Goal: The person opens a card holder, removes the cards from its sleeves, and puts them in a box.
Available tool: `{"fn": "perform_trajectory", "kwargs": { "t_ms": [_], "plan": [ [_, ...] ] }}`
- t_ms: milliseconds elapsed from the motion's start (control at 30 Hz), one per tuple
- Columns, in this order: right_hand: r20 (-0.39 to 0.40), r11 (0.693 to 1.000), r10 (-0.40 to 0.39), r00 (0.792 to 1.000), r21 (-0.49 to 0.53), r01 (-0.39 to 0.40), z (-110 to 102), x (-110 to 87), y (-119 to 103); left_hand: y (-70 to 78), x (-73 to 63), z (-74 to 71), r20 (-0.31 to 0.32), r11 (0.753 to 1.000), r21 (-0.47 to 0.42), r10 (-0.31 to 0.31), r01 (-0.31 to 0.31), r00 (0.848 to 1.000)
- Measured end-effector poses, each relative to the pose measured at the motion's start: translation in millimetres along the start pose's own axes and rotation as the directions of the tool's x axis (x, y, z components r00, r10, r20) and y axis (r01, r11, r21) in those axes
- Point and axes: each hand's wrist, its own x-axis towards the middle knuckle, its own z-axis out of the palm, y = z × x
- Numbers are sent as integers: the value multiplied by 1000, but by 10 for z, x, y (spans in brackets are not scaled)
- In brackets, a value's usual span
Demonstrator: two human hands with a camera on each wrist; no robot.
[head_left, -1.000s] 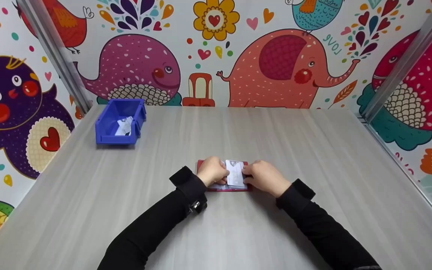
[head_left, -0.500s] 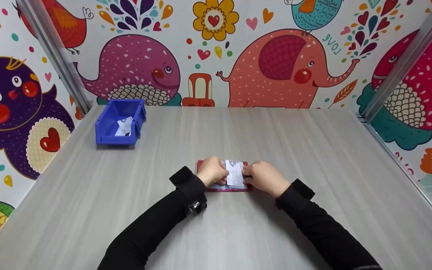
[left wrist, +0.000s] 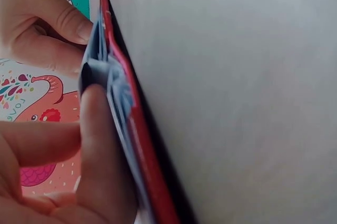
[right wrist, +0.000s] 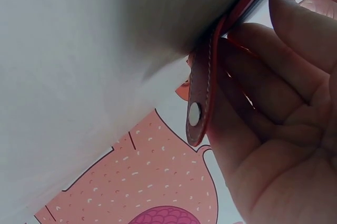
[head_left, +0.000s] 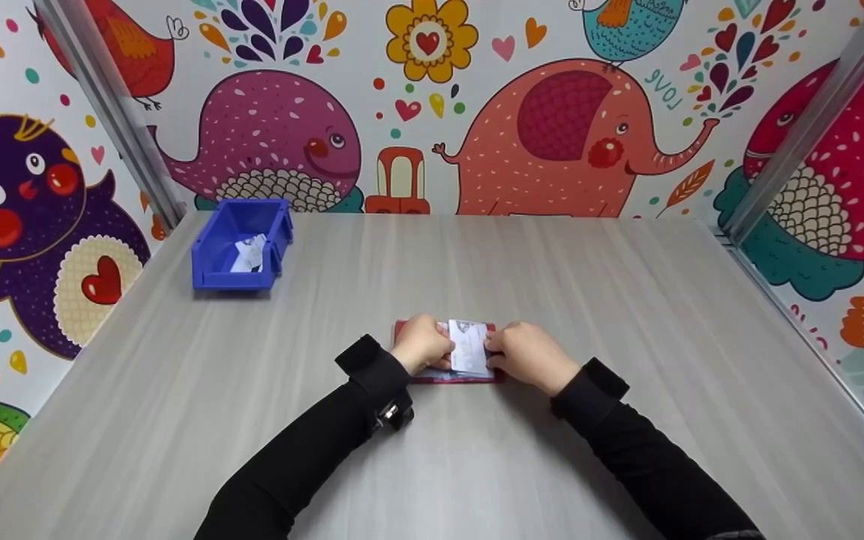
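A red card holder (head_left: 469,380) with clear sleeves lies unfolded on the table. Over its right half is a white card (head_left: 469,347) with a small printed picture at its top. My left hand (head_left: 424,343) pinches the card's left edge between thumb and fingers. At the right side, my right hand (head_left: 533,356) grips the edge of the holder, its thumb by the sleeves. The right wrist view shows the holder's strap (right wrist: 201,89) with a metal snap, beside the right fingers. In the left wrist view, the sleeves fan apart above the red cover (left wrist: 150,166).
A blue bin (head_left: 231,280) stands at the back left of the table, with several white cards (head_left: 250,255) inside. Patterned walls (head_left: 432,112) rise behind and at both sides, with metal posts (head_left: 113,112) at the corners.
The left hand has shifted slightly left, and the card's left edge has moved with it. My right hand stays where it was on the holder.
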Motion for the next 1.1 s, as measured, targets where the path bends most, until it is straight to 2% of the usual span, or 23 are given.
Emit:
{"fn": "perform_trajectory", "kwargs": {
  "t_ms": [267, 567, 867, 1100],
  "plan": [
    [20, 1000, 7, 1000, -8, -7, -11, 4, -6, -13, 8, -22, -27, 1000, 17, -19, 19, 999],
    [-9, 1000, -14, 1000, -8, 14, 1, -6, 10, -38, 7, -34, -30, 998, -39, -49, 48, 998],
    [4, 1000, 0, 1000, 0, 0, -7, -6, 5, -41, -13, -45, -31, 994, -101, -55, 52, 998],
    [7, 1000, -2, 1000, -10, 2, -8, -2, 1, -66, -36, -110, -19, 989, -135, -59, 56, 998]
  ]
}}
